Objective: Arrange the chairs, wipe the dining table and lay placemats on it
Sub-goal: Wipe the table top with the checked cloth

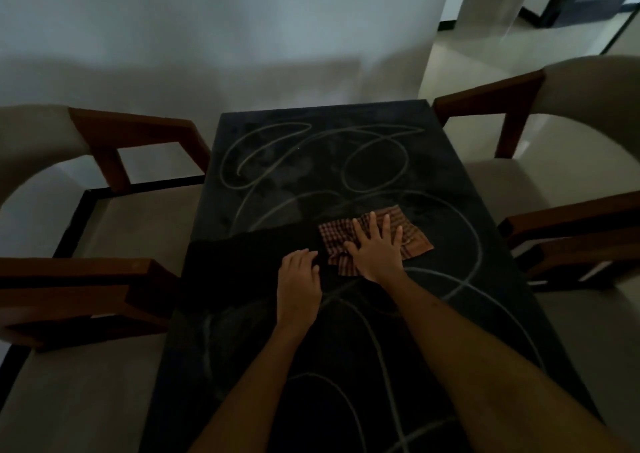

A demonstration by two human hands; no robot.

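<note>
Dim room, pale wall ahead, doorway and light floor at far right; item in use is the dark dining table [311, 162], a long top patterned with pale looping lines, its long axis running straight away from me. Checked cloth [337, 236]: lying flat on the table just right of the centre line, partly crumpled at its near edge, roughly midway along the table's length and straight ahead of my right arm. Right hand [377, 248]: flat on the cloth, fingers straight and spread, palm pressing down, nothing gripped. Left hand [299, 276]: resting on the table just beside the cloth's left edge, fingers bent with tips on the dark top; whether it pinches anything I cannot tell in this light, though it appears to hold nothing. A darker band crosses the table from the left hand toward the left edge; whether it is a damp wiped strip, a shadow or a dark mat I cannot tell. Judgement: wiping is the step in hand, the right hand is the working one, and the far half of the table lies beyond its reach line, so the coming stroke turns on pushing the cloth along the long axis away from me. No placemat can be made out with certainty. Armchairs with wooden arms and beige upholstery: left chair [104, 141] and right chair [519, 113], both drawn close to the table's sides.
</note>
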